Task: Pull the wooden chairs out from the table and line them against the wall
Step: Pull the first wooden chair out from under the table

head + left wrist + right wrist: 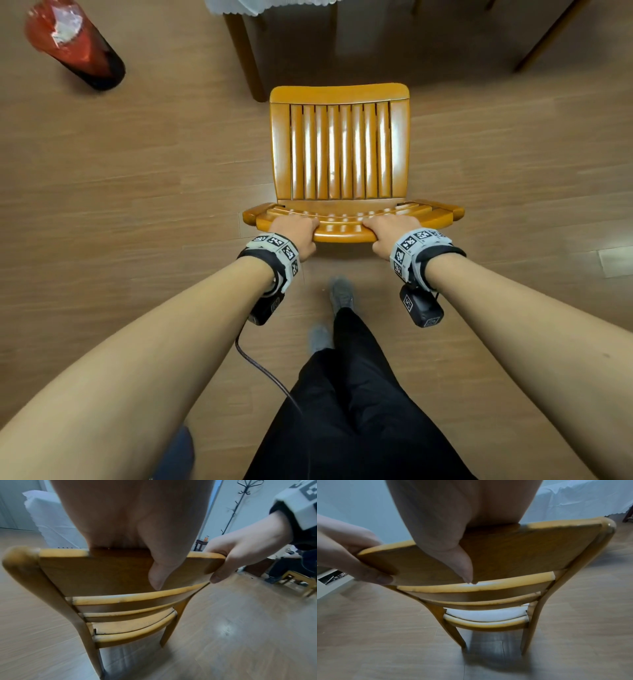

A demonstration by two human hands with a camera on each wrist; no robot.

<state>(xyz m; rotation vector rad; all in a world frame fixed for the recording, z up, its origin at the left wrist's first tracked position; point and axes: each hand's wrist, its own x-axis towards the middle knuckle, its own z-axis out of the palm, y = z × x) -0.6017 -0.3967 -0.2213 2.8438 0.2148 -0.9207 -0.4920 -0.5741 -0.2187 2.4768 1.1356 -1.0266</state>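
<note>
Red and black, a blurred cylinder-shaped object (73,42) is standing on the brown wood-plank floor (137,171) at the far left, well apart from everything else. Moving right, the left hand (296,234) is gripping the top rail of the honey-coloured wooden chair with a slatted seat (340,150), its fingers curling over the rail's front and its thumb (158,574) pressing flat against the rail's back. A wrist strap with black-and-white square markers (277,248) is circling that wrist. The chair is standing on the floor directly ahead of the person, clear of the table, whose wooden leg (245,54) and white cloth edge (267,5) are showing beyond the seat. Further right, the right hand (388,233) is clamping the same rail the same way, thumb (462,563) lying on the rail's back. Below, the person's black trousers (352,394) and grey socks are showing between the forearms.
</note>
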